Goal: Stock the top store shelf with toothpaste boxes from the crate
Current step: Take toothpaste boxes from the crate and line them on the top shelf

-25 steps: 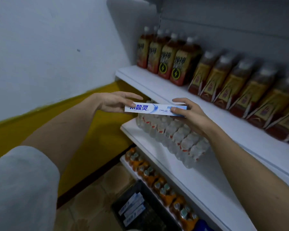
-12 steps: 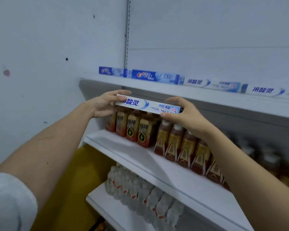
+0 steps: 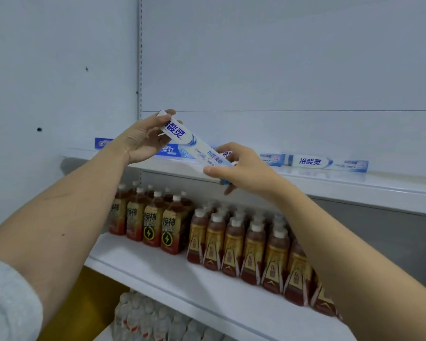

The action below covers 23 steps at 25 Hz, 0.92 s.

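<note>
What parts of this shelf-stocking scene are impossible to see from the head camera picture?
- The crate: not in the head view at all.
- Blue toothpaste boxes at the back of the white top shelf: partly hidden by the left hand, the right hand and the tilted white-and-blue toothpaste box they hold.
- Clear bottles on the lowest shelf: cut off by the bottom edge, blurred.

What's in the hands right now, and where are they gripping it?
A white-and-blue toothpaste box, tilted: left hand holds its upper end, right hand its lower end.
</note>
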### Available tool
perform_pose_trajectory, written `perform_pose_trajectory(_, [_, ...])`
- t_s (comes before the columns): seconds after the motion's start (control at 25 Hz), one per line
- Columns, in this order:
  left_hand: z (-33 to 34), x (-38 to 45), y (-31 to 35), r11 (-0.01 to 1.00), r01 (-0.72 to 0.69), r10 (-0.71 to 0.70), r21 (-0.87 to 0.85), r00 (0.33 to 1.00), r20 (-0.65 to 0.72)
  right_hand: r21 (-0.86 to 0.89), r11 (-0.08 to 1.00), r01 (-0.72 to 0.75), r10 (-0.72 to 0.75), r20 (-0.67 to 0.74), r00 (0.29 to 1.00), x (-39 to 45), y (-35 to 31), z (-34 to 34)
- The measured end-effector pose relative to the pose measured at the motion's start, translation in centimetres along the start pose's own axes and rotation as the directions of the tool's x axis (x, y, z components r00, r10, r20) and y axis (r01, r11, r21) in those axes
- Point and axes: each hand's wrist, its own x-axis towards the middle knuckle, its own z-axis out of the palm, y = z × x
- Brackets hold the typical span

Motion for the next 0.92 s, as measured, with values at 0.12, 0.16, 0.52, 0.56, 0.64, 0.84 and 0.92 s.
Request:
perform_pose_trajectory(0.12, [2.5, 1.0, -0.1, 0.999, -0.042, 0.043, -0.022, 0.997, 0.057, -0.004, 1.0, 0.011, -0.011, -0.09, 0.996, -0.1, -1.3, -4.6])
perform_pose_trajectory(0.16, [3.5, 1.3, -0.3, 0.998, -0.066, 0.064, 0.022, 0.995, 0.073, -0.023, 1.0, 0.012, -0.015, -0.131, 0.991, -0.2, -1.5, -6.4])
perform_pose_trajectory(0.52, [15.4, 6.2, -5.2, 0.683, -0.127, -0.032, 0.719, 0.979, 0.204, -0.379, 0.907, -0.183, 0.069, -0.295, 0.953, -1.3, 1.5, -21.1])
perform_pose_trajectory(0.56, [16.6, 6.8, -5.8, 0.59, -0.151, -0.036, 0.793, 0.976, 0.213, -0.428, 0.877, -0.219, 0.095, -0.293, 0.951, -1.5, 2.3, -22.5])
perform_pose_trajectory(0.64, [18.9, 7.6, -6.7, 0.445, -0.17, -0.042, 0.879, 0.977, 0.21, -0.538, 0.794, -0.285, 0.163, -0.263, 0.951, -1.7, 3.9, -24.9])
perform_pose_trajectory(0.84, [23.5, 9.9, -9.6, 0.1, -0.214, -0.091, 0.972, 0.971, 0.223, -0.735, 0.566, -0.373, 0.32, -0.221, 0.921, -1.3, 7.9, -28.3])
perform_pose_trajectory(0.92, [24.7, 10.6, -10.7, -0.016, -0.212, -0.122, 0.977, 0.97, 0.209, -0.764, 0.509, -0.397, 0.389, -0.208, 0.897, -0.9, 8.7, -29.0])
